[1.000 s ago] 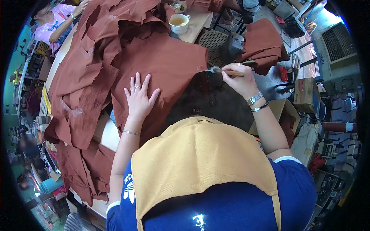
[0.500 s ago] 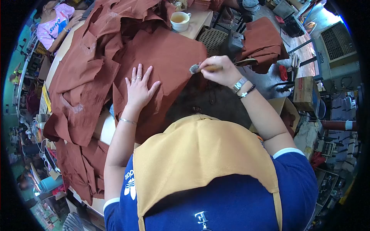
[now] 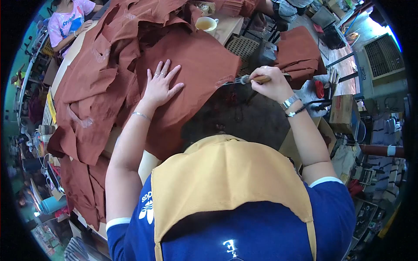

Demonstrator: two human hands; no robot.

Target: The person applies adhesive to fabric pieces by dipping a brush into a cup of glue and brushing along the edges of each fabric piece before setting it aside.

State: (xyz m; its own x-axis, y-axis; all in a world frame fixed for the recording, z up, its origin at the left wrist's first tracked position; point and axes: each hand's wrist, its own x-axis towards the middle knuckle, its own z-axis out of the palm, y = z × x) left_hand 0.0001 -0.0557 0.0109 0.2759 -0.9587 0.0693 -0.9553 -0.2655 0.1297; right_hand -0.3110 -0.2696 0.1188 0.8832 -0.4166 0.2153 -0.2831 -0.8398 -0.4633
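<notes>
My left hand lies flat with spread fingers on a large reddish-brown sheet, which looks like leather or cloth. My right hand grips a small brush by its wooden handle, off the sheet's right edge. Clear, stringy strands stretch from the bristles to a wet, shiny patch on that edge. Left of my left hand, more rumpled reddish-brown sheets are heaped over the table, some with whitish smears. A white cup holding yellowish liquid stands beyond the sheet.
More brown pieces are stacked at the right, near a woven seat. A cardboard box sits further right. Across the table at the upper left is another person in a pink shirt. The table edge shows by my left arm.
My right hand has drawn the brush rightward off the sheet's edge, pulling out sticky strands. My left hand has shifted slightly upward, still flat, and the sheet's right edge lies a little further right.
</notes>
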